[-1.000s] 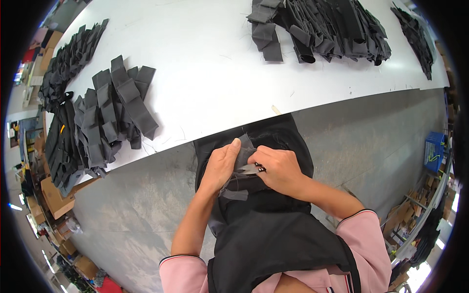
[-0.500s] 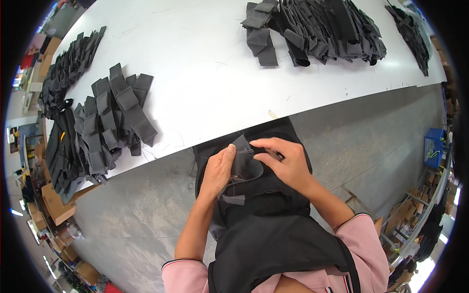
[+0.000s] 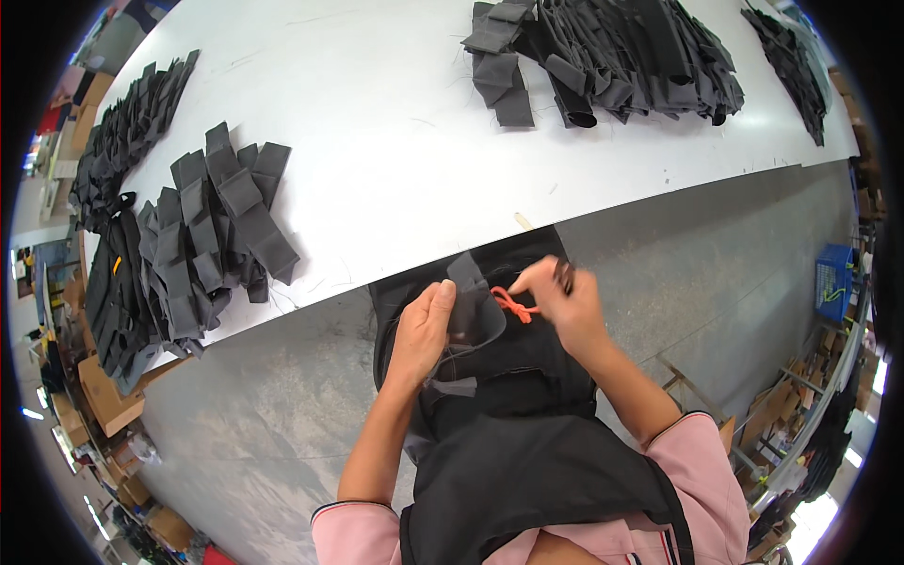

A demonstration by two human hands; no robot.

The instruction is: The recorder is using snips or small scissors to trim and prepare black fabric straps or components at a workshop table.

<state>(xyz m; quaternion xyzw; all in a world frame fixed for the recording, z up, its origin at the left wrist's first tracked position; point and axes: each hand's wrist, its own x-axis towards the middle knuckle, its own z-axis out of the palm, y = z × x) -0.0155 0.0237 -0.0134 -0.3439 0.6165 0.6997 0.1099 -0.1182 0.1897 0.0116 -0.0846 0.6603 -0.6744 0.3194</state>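
Over my lap, my left hand [image 3: 426, 325] pinches a dark grey fabric strip [image 3: 478, 315] between thumb and fingers. The strip curls into a loop, with its upper end standing up past the thumb and loose threads hanging below. My right hand [image 3: 565, 297], just right of the strip and apart from it, is closed round a small dark tool [image 3: 563, 275]. A bright orange cord [image 3: 514, 306] hangs out of that hand towards the strip. Motion blurs the right fingers, and most of the tool is hidden in the palm.
On the white table [image 3: 377, 141] ahead lie a bundle of grey strips [image 3: 202, 226] at left, a larger pile [image 3: 621, 61] at the far right, and more dark pieces [image 3: 796, 75] beyond. A black apron [image 3: 537, 461] covers my lap. A blue basket [image 3: 833, 281] stands at right.
My right hand has drawn slightly away from the strip and turned, so the orange cord now shows. The left hand keeps its hold, almost in place.
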